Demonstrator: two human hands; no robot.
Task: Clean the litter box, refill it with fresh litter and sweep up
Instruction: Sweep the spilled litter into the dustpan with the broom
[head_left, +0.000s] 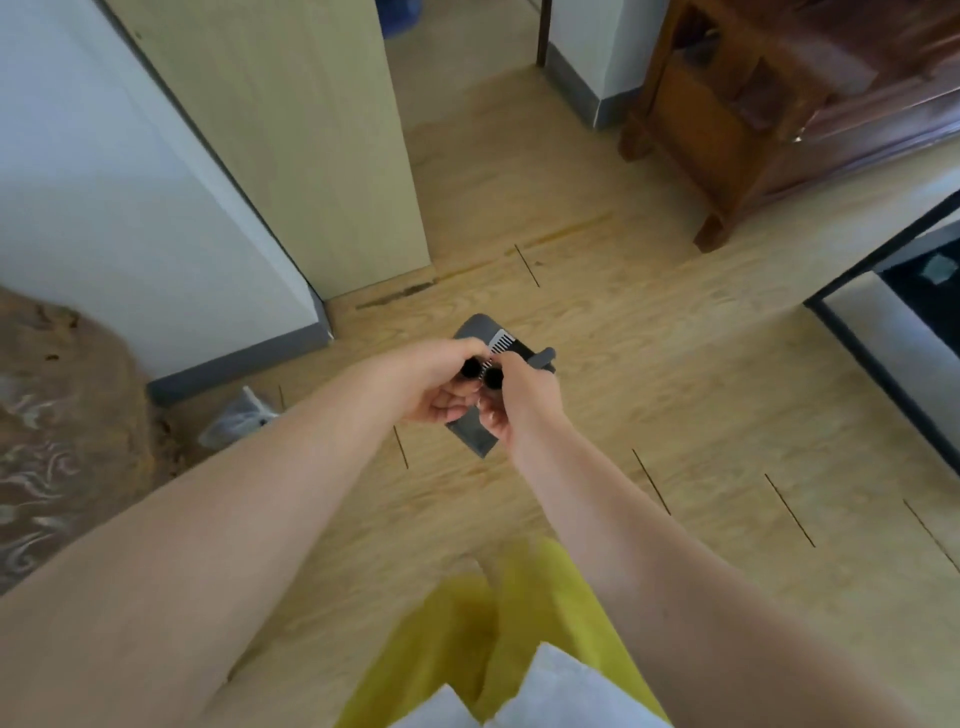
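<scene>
A: Grey plastic dustpan with a white comb-toothed edge — where is it?

B: Low over the pale wood-grain floor, centre of view, directly below both hands. Two black-capped handle ends stand side by side above it.

A: Grip state?

B: Left hand is curled round the left handle end; right hand is curled round the right one. The hands touch each other.

A: Open room around it?

B: Bare floor extends right and toward the viewer. To the left, a white wall corner with a grey skirting; near it lies a clear plastic bag. Far right — a dark-framed glass panel. Beyond, a dark wooden cabinet and a pale door.
</scene>
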